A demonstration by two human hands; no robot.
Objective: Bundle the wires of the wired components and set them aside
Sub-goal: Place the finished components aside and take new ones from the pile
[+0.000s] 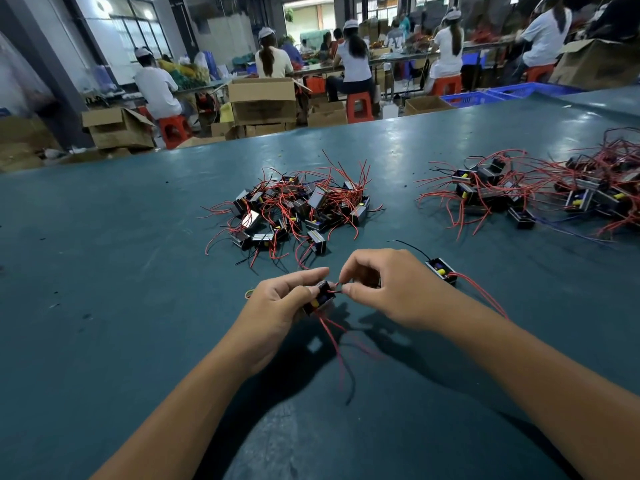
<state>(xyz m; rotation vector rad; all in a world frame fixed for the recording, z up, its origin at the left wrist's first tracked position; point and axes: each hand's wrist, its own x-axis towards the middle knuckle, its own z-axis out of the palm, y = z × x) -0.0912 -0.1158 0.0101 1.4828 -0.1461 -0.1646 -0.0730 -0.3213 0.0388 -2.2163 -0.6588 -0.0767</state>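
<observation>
Above the teal bench [104, 306], the left hand [277, 303] grips a wired component [320, 297] while the right hand [384, 285] pinches its red wire [335, 291].

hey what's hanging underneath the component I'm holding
Red wires and a thin black one trail down from the component to the green table. Its underside is hidden by the left hand.

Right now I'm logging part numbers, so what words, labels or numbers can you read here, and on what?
None can be read.
Component held in the left hand: no legible marking.
Cardboard boxes behind the table: any print too blurred.
Piled components: too small to tell.
</observation>
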